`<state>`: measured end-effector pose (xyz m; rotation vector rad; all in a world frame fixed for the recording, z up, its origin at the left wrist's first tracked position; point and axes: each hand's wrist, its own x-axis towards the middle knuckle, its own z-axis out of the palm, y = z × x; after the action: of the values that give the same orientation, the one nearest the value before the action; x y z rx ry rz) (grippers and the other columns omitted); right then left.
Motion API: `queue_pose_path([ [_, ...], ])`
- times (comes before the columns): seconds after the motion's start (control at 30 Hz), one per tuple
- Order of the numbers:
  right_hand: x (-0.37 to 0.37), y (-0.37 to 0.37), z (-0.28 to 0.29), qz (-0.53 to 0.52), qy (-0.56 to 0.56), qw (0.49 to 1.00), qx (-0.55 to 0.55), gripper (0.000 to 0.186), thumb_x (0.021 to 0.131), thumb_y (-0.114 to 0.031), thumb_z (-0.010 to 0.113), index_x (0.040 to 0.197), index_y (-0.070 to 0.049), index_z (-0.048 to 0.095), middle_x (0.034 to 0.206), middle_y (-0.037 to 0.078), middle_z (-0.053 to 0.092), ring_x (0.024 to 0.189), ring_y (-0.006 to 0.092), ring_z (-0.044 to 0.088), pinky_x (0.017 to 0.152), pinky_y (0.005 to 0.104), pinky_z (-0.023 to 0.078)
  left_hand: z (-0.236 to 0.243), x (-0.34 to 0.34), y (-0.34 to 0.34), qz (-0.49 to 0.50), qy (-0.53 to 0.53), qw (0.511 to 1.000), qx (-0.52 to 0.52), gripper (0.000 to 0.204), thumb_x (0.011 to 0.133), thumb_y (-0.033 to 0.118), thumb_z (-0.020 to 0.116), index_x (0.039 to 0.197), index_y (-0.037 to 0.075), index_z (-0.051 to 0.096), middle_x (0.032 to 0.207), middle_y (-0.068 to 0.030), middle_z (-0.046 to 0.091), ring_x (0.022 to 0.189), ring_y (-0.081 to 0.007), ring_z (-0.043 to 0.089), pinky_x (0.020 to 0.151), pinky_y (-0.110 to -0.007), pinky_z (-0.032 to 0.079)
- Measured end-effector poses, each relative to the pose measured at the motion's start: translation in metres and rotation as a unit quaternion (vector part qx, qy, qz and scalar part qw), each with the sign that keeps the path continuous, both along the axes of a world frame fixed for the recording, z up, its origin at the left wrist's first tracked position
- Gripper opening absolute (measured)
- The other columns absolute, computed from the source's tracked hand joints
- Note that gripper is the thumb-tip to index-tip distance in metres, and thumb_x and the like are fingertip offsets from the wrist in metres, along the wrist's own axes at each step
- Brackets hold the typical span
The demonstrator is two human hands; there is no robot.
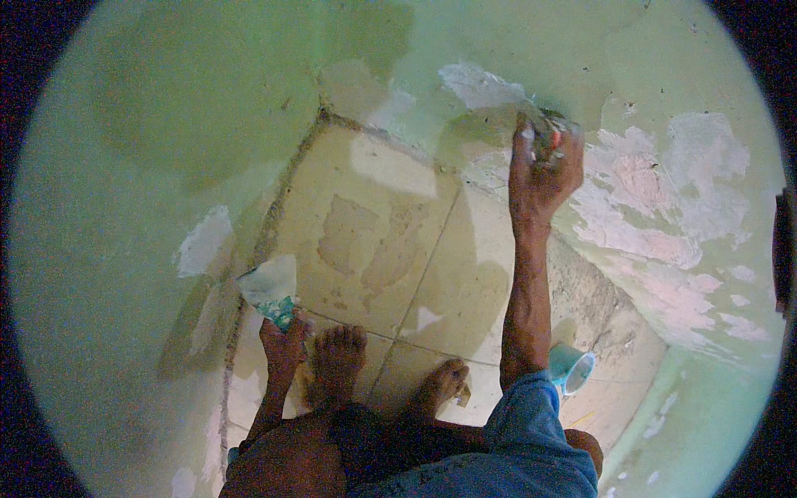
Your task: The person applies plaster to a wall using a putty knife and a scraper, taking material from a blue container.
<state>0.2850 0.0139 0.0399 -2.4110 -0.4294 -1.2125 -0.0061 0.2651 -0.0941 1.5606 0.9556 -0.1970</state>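
Low on the left, my left hand is closed round a putty knife. The wide, pale blade of this putty knife points away from me, with a green patch near the handle. My right arm reaches far forward. At its end my right hand grips a dark tool with a red-orange spot, held at the green wall. Blur and the fingers hide the tool's exact kind. White filler patches and pinkish-white ones lie on the wall around that hand.
A light-blue cup lies tilted on the tiled floor by my right elbow. My bare feet stand on the tiles. Walls meet at a corner ahead, with dirt along the floor edge. Another white patch marks the left wall.
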Motion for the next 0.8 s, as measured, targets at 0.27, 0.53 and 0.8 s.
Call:
queue_pose_path([
  [0.27, -0.013, -0.014, 0.046, -0.133, 0.066, 0.987, 0.062, 0.023, 0.073, -0.016, 0.073, 0.089, -0.003, 0.062, 0.081, 0.005, 0.064, 0.072, 0.0136, 0.057, 0.067, 0.0286, 0.047, -0.046, -0.02, -0.001, 0.033, -0.1, 0.994, -0.035, 0.023, 0.08, 0.016, 0.066, 0.096, 0.004, 0.054, 0.076, -0.0032, 0.06, 0.06, -0.0112, 0.056, 0.051, -0.026, 0.048],
  [0.53, -0.05, -0.014, -0.013, 0.026, 0.045, 0.994, 0.092, 0.016, 0.076, -0.004, 0.066, 0.091, -0.003, 0.058, 0.089, 0.009, 0.062, 0.082, 0.0205, 0.058, 0.073, 0.0343, 0.047, -0.052, -0.014, -0.006, -0.042, -0.143, 0.989, 0.016, 0.027, 0.085, 0.018, 0.06, 0.104, 0.003, 0.049, 0.081, -0.0073, 0.058, 0.065, -0.0137, 0.056, 0.057, -0.029, 0.048],
  [0.8, -0.027, -0.012, 0.016, -0.021, -0.046, 0.983, 0.176, 0.021, 0.076, -0.008, 0.066, 0.094, -0.002, 0.056, 0.087, 0.009, 0.06, 0.076, 0.0208, 0.057, 0.064, 0.0326, 0.044, 0.039, 0.045, -0.026, -0.063, -0.166, 0.972, -0.155, 0.03, 0.091, 0.027, 0.048, 0.11, 0.003, 0.048, 0.08, -0.0069, 0.056, 0.066, -0.0156, 0.054, 0.064, -0.03, 0.047],
])
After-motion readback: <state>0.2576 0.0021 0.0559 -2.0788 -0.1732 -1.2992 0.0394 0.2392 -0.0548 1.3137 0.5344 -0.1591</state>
